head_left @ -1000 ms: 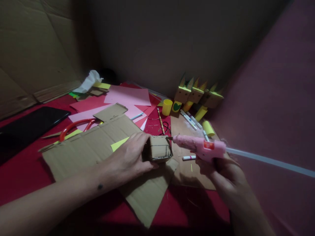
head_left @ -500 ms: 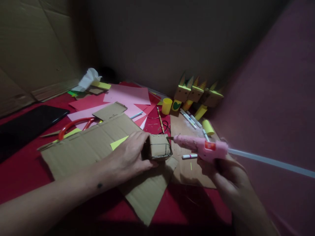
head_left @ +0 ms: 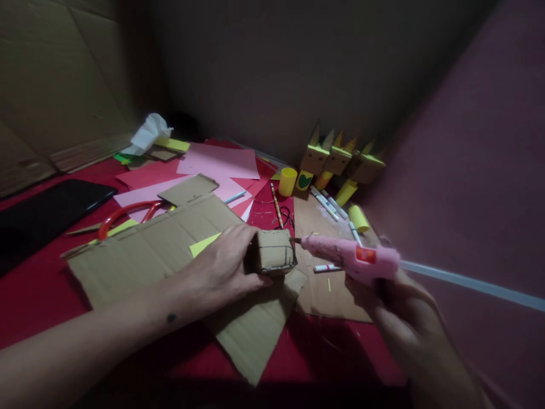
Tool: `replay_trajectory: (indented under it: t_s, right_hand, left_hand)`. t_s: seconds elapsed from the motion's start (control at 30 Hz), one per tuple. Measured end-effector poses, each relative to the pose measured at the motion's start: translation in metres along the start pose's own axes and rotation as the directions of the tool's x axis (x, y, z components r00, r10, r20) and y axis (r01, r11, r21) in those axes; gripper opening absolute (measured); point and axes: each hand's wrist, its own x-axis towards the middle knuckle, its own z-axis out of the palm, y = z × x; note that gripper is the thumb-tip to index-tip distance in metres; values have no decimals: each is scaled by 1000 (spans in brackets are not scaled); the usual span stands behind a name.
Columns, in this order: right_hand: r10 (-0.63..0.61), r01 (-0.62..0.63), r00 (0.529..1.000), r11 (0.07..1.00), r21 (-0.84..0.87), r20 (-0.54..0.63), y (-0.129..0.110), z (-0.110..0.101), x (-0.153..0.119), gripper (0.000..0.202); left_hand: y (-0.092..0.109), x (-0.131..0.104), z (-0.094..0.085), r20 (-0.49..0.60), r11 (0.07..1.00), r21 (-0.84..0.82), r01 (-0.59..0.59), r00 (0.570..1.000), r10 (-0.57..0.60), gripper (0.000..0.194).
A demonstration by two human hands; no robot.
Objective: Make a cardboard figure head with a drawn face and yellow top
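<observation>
Okay, left hand (head_left: 225, 260) is clamping a small brown cardboard box (head_left: 275, 253), right hand (head_left: 400, 309) is gripping a pink glue gun (head_left: 340, 254); they're likely gluing the box's right edge, needing steady aiming.

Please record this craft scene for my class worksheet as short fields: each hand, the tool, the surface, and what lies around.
Left hand: holds small cardboard box
Right hand: grips pink hot glue gun
Nozzle: at the box's right edge; contact unclear
Glue stick: protrudes from the gun's rear
Surface: red covering
Left side: corrugated cardboard sheet, red-handled scissors
Right side: brown board bearing markers
Back: three cardboard-headed figures, upright yellow tube
</observation>
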Motion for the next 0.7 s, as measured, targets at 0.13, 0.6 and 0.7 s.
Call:
replay_trajectory:
  t_s: [0.13,0.6,0.7]
  right_hand:
    - [-40,35,996,997,69,85,-10,5,11,18]
    - [-23,22,999,1000,14,29,-4,3,4,11]
    - [-17,17,998,1000,13,53,-4,1,2,13]
  left_hand:
    - [1,1,1,-11,1000,-2,-1,1000,1,32]
    - [1,0,-1,21,999,27,25,999,-26,32]
    - [1,1,-1,13,1000,5,17,1000,-17,34]
